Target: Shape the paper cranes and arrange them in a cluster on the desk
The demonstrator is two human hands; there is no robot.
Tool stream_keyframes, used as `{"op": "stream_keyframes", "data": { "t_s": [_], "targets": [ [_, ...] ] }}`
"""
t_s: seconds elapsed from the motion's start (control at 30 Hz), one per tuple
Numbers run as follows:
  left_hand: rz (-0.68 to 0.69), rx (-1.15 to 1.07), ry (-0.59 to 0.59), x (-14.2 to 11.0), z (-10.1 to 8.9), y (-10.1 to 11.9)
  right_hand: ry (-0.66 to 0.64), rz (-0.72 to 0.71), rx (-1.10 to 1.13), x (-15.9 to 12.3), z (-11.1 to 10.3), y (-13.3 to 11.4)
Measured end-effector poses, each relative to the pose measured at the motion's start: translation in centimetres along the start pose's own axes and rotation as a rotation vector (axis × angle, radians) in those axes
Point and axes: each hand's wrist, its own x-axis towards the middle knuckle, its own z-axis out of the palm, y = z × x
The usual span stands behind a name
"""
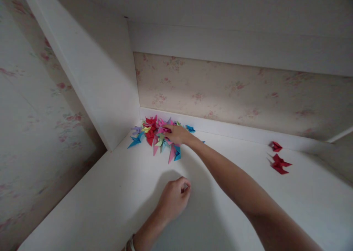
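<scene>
Head view: crowded folded papers (150, 136)
Overlapping points could snag under the right hand (178, 134), its grip unclear; left hand (172, 200) curls narrowly.

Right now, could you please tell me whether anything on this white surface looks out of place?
Only two red folded papers, a nearer one and a farther one, look odd: they lie off to the right, apart from the colourful pile at the right hand. I see no spill.
</scene>
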Motion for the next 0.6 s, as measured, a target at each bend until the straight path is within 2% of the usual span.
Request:
{"op": "stream_keyframes", "data": {
  "t_s": [0.07,0.13,0.2,0.27,0.33,0.4,0.6],
  "targets": [
    [-0.014,-0.008,-0.005,0.1,0.0,0.0,0.055,0.041,0.038,1.6,0.6,-1.8],
    [-0.018,0.003,-0.005,0.2,0.1,0.0,0.118,0.054,0.064,2.0,1.5,-2.6],
    [-0.006,0.025,-0.002,0.3,0.1,0.1,0.175,0.031,0.085,1.1,2.5,-2.2],
    [0.000,0.038,-0.002,0.4,0.3,0.1,0.245,0.030,0.090,-0.9,3.3,-0.8],
    [-0.010,0.037,-0.010,0.4,0.4,0.2,0.290,0.098,0.084,-3.6,3.7,1.8],
    [-0.025,0.041,-0.021,0.3,0.6,0.1,0.294,0.226,0.070,-6.7,3.5,5.5],
    [-0.065,0.068,-0.023,0.4,0.9,-0.4,0.377,0.765,-0.143,-17.3,0.0,20.3]
  ]
}}
